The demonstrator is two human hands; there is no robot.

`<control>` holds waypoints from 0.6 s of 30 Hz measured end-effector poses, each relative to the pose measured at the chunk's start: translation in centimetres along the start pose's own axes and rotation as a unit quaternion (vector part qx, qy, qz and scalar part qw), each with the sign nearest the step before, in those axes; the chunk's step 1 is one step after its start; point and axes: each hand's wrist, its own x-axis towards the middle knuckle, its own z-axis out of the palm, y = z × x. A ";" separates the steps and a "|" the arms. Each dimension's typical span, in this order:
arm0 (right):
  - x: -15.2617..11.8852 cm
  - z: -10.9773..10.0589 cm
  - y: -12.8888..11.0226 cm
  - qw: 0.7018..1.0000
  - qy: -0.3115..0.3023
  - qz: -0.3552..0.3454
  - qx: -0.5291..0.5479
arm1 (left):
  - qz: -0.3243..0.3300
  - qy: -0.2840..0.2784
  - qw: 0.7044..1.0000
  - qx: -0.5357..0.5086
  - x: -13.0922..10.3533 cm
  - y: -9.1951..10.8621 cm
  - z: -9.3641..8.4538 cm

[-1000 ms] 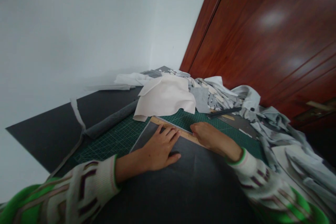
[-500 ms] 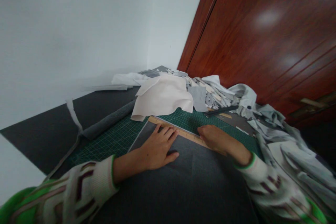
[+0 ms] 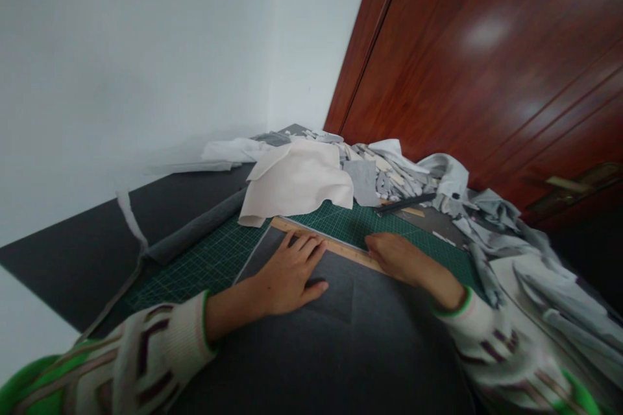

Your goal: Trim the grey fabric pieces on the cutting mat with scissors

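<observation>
A wooden ruler [image 3: 346, 251] lies across dark grey fabric [image 3: 335, 331], close to the fabric's far edge. My left hand [image 3: 292, 277] rests open and flat, its fingertips pressing on the ruler and its thumb spread out over the fabric. My right hand [image 3: 396, 255] is closed in a fist over the ruler's right part, knuckles at its far edge. Whatever my right fingers hold is hidden beneath them. Under the fabric is a green cutting mat [image 3: 189, 275] with a grid.
Beyond the ruler lies a cream fabric piece [image 3: 296, 181]. A grey roll [image 3: 195, 227] sits at the left. Heaped scraps [image 3: 389, 175] and a black strip [image 3: 406, 203] lie at the back right, with more cloth [image 3: 540, 285] along the right. A wall and wooden door [image 3: 462, 58] stand behind.
The whole view has shifted slightly, so things appear a little further left. Both hands keep about the same places on the ruler and fabric.
</observation>
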 end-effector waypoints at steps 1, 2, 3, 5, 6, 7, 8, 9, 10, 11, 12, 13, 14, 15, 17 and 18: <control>-0.1 0.0 0.1 1.000 0.006 -0.001 0.006 | 0.002 0.002 1.000 0.000 0.0 0.0 0.0; -0.2 0.1 0.2 1.000 0.012 -0.002 0.012 | 0.005 0.005 1.000 0.001 0.0 -0.1 0.0; -0.4 0.2 0.3 1.000 0.019 -0.003 0.016 | 0.007 0.007 1.000 0.002 0.1 -0.1 0.0; -0.7 0.5 0.7 0.999 0.040 -0.002 0.033 | 0.012 0.012 1.000 0.005 0.1 -0.2 0.0; -0.9 0.8 0.9 0.997 0.055 0.002 0.047 | 0.013 0.016 1.000 0.006 0.1 -0.2 0.1; -1.1 1.2 1.0 0.995 0.074 0.006 0.065 | 0.014 0.020 1.000 0.006 0.1 -0.2 0.1; -1.3 1.7 1.2 0.992 0.094 0.013 0.088 | 0.015 0.023 1.000 0.005 0.0 -0.3 0.2; -1.6 2.2 1.2 0.987 0.112 0.020 0.115 | 0.016 0.024 1.000 0.005 0.0 -0.3 0.2; -1.9 2.7 1.2 0.981 0.128 0.027 0.142 | 0.017 0.024 1.000 0.004 0.1 -0.3 0.3; -2.3 3.2 1.1 0.976 0.139 0.032 0.166 | 0.017 0.022 1.000 0.004 0.1 -0.3 0.3; -2.7 3.7 1.0 0.971 0.149 0.037 0.186 | 0.016 0.020 1.000 0.004 0.1 -0.3 0.3; -3.1 4.1 0.8 0.966 0.156 0.041 0.203 | 0.016 0.018 1.000 0.005 0.1 -0.3 0.2; -3.4 4.5 0.6 0.962 0.163 0.043 0.215 | 0.014 0.016 1.000 0.004 0.1 -0.3 0.1; -3.8 4.8 0.4 0.959 0.169 0.043 0.224 | 0.011 0.012 1.000 0.003 0.1 -0.2 0.0; -4.4 5.4 0.2 0.954 0.176 0.043 0.239 | 0.006 0.003 1.000 0.000 0.1 -0.1 -0.2; -4.6 5.7 0.2 0.952 0.180 0.043 0.245 | 0.004 -0.001 1.000 -0.002 0.0 0.0 -0.2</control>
